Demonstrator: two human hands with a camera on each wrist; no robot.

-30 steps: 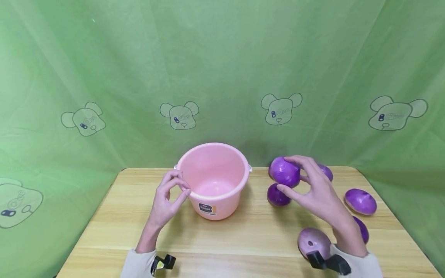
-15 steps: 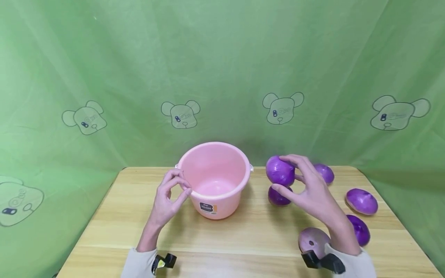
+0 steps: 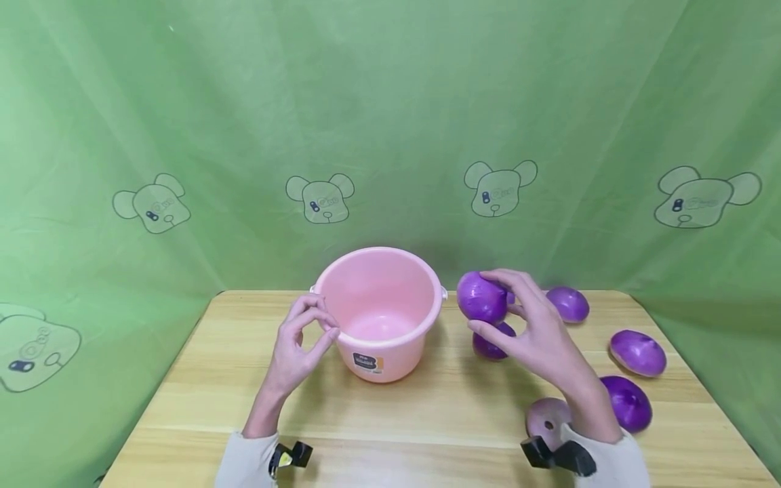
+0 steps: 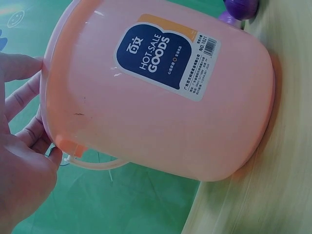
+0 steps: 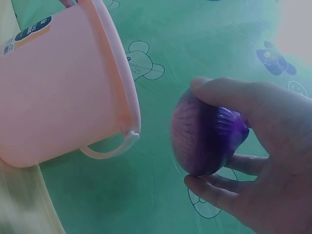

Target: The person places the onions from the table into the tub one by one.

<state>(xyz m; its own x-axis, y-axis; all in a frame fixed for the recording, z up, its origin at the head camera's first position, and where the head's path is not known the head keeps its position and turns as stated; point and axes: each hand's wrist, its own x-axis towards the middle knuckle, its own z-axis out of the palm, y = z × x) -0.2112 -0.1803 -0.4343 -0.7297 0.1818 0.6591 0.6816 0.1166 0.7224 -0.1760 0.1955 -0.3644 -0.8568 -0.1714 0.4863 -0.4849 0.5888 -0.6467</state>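
A pink plastic bucket (image 3: pixel 390 359) stands upright on the wooden table, its open mouth tilted toward my view and nothing seen inside. My left hand (image 3: pixel 299 352) pinches its rim on the near left side; in the left wrist view the thumb lies outside the rim, with fingers (image 4: pixel 27 95) behind it. To the right of the bucket, my right hand (image 3: pixel 539 332) holds a purple onion (image 3: pixel 478 298) between thumb and fingertips, raised above the table. In the right wrist view this onion (image 5: pixel 204 139) is beside the bucket's rim, apart from it.
Another purple onion (image 3: pixel 493 344) lies beneath the held one. More onions lie to the right: one at the back (image 3: pixel 569 304), an onion (image 3: pixel 638 353) and a darker onion (image 3: pixel 628 404) near the edge, and a paler onion (image 3: pixel 545 417) partly behind my right wrist. A green curtain (image 3: pixel 390 122) surrounds the table.
My right hand has moved left toward the bucket with the onion, lifting it away from the others. My left hand has kept its place on the rim.
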